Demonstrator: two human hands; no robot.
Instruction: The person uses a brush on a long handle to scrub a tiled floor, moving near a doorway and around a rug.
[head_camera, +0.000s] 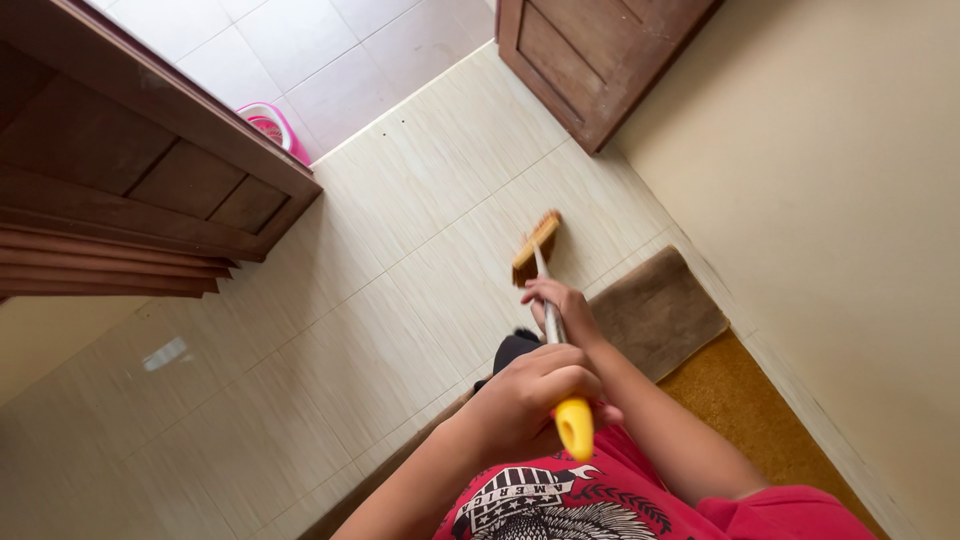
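Yellow cap: end of the broom (553, 330) handle, at lower centre of the frame, sticking out just below the left hand (530, 398).
Broom position: handle runs from lower centre up to the head at mid-frame, head down on the floor (400, 260).
Broom look: thin silvery shaft, yellow grip end, flat brown-orange brush head with short bristles.
Left hand: fingers clenched round the top of the handle, just above the yellow cap.
Right hand (560, 305): higher in the frame, fingers wrapped round the shaft, between the left hand and the brush head.
Floor: pale striped tiles; white tiles at upper centre.
Mat (660, 310): brown, right of centre, beside the wall (830, 220).
Door (590, 50): dark wood, top centre.
Cabinet (120, 180): dark wood, upper left.
Basket (270, 125): pink, beside the cabinet.
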